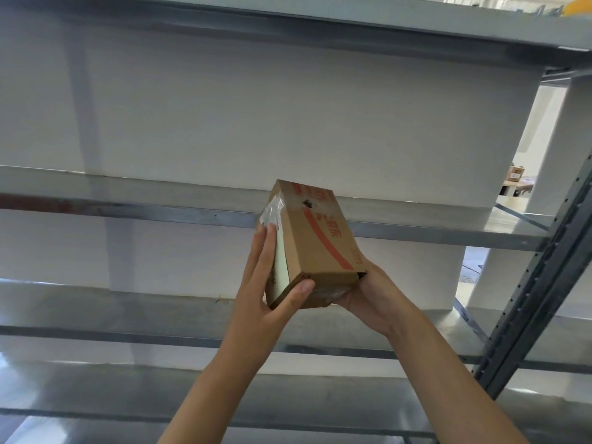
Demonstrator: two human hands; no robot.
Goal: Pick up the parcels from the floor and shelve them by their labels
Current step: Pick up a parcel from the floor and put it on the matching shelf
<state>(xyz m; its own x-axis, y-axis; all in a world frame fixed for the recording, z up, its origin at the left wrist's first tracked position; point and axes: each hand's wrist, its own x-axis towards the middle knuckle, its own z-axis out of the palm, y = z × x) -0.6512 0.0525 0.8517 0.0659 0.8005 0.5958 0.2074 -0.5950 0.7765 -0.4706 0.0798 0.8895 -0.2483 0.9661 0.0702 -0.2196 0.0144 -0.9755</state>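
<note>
A small brown cardboard parcel (pixel 315 238) with red printing and clear tape is held up in front of a grey metal shelf rack, its far end level with the edge of the middle shelf (pixel 128 206). My left hand (pixel 269 283) lies flat along the parcel's left side, thumb on its near end. My right hand (pixel 368 296) cups the near lower right corner from below. A white label on the left face is partly hidden by my fingers.
The rack has several bare metal shelves, one high above (pixel 288 17) and lower ones (pixel 128 315). A dark perforated upright (pixel 544 283) stands at the right. A white wall is behind. Boxes on a table (pixel 517 177) show far right.
</note>
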